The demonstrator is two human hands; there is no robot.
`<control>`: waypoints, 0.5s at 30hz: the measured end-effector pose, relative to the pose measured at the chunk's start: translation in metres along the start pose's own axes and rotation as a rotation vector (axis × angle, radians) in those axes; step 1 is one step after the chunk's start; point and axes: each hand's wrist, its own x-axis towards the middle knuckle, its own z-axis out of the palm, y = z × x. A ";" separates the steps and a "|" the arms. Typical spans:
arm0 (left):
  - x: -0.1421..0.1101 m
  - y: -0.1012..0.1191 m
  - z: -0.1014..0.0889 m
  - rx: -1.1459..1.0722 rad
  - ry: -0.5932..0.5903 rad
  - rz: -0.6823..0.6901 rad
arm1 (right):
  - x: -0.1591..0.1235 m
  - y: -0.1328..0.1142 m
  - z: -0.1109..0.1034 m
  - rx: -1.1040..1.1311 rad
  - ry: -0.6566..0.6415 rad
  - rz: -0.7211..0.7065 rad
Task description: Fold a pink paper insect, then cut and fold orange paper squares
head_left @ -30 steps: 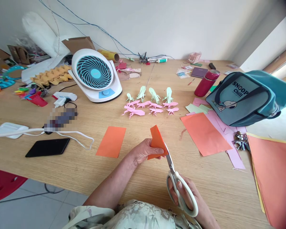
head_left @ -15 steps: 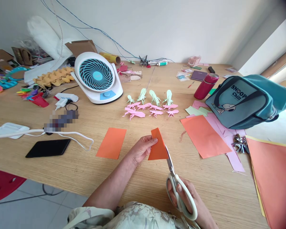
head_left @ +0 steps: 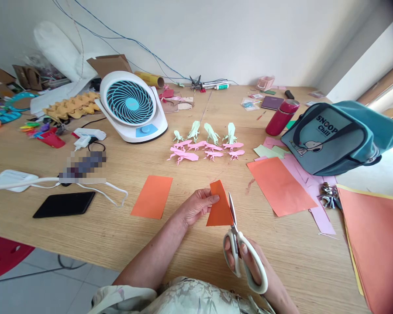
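Between the thumb and fingers of my left hand (head_left: 201,206) is a small piece of orange paper (head_left: 220,211), held up above the table. My right hand (head_left: 253,264) grips white-handled scissors (head_left: 245,250), thumb and fingers through the loops. Their blades are parted and point away from me, at the right edge of the paper near its lower corner. To the left of my left hand, an orange paper rectangle (head_left: 152,197) lies flat. A larger orange sheet (head_left: 281,186) lies to the right of the scissors.
Folded green paper figures (head_left: 211,133) and pink ones (head_left: 184,155) stand beyond my hands. Around them are a fan (head_left: 131,107), a black phone (head_left: 64,204), a red bottle (head_left: 282,117) and a teal bag (head_left: 334,137). Stacked orange sheets (head_left: 376,244) lie at the right edge.
The scissor handles have spread and the blades opened wider. The orange paper has moved slightly down and to the right with my left hand.
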 end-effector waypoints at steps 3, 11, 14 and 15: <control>0.000 0.000 -0.001 0.008 0.006 -0.003 | 0.001 -0.001 0.002 0.016 0.013 -0.007; 0.001 0.000 -0.002 0.021 0.020 -0.012 | 0.000 -0.001 0.006 0.081 0.086 0.043; 0.001 0.000 -0.001 0.022 0.030 -0.013 | 0.000 -0.003 0.009 0.090 0.110 0.058; 0.001 0.000 -0.001 0.019 0.032 -0.014 | 0.000 -0.004 0.010 0.086 0.116 0.058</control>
